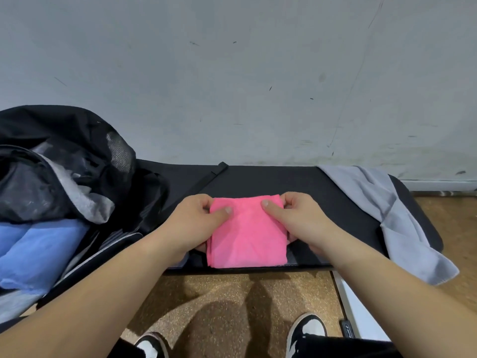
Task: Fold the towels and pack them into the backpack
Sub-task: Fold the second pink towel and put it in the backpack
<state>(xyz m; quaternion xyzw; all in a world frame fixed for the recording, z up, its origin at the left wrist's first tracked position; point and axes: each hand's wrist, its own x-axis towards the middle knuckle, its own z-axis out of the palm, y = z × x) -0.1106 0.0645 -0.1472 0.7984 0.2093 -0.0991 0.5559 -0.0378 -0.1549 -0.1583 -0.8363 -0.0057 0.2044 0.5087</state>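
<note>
Left hand [193, 220] and right hand [296, 218] pinch the pink towel [247, 236]; backpack [64, 130] seemingly holds a blue towel [38, 249].

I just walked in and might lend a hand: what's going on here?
A person's left grip and right grip pinch the far corners of a folded pink towel lying on the black table. A blue towel already sits in the open black backpack at the left. A grey towel lies unfolded, draped over the table's right end.
</note>
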